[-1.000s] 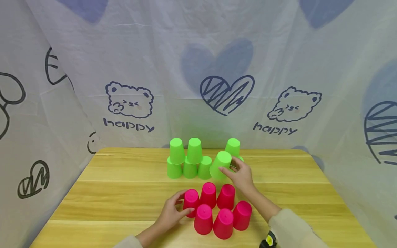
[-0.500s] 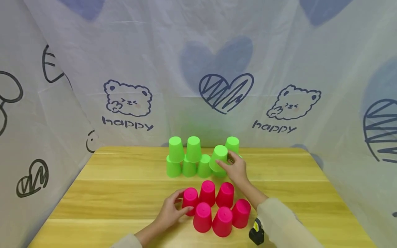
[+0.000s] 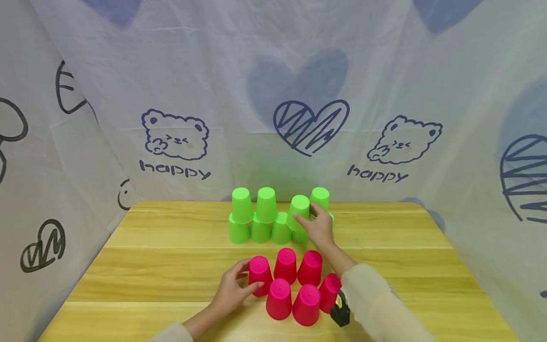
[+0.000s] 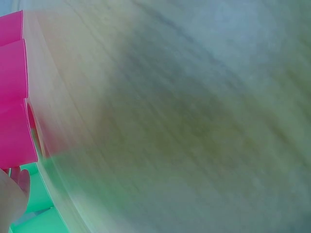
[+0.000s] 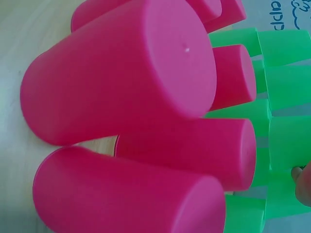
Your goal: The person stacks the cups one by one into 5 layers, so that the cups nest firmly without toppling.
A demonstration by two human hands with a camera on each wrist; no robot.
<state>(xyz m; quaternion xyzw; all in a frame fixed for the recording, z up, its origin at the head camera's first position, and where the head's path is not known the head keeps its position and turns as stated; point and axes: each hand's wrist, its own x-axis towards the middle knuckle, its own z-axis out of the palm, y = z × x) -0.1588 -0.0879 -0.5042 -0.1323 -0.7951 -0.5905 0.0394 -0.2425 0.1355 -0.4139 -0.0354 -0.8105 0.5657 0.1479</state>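
From the head, holds a green cup (image 3: pixel 297 209) upside down in the right hand (image 3: pixel 320 230), with the thumb (image 3: pixel 302 221) on its near side, level with the upper row. Cannot tell whether resting on the lower green cups (image 3: pixel 260 231) or just above them. Lies between two upper green cups (image 3: pixel 267 205) on the left and one far green cup (image 3: pixel 320 195) on the right. Grips the leftmost pink cup (image 3: pixel 259 274) in the left hand (image 3: pixel 228 292), upside down and slightly tilted, near five other pink cups (image 3: pixel 306 305), upturned on the wooden table (image 3: pixel 162 266). Backs onto a pale cloth (image 3: pixel 239 95) printed with hearts, bears and "happy".

From the left wrist, shows pink cups along the left edge, green ones below and part of a hand (image 4: pixel 10 199) just beside the lowest pink; cannot tell its grip here.

From the right wrist, looks past large pink cups to stacked green ones, with a fingertip (image 5: pixel 304 188) against green at the right edge; cannot tell the full grip from here.
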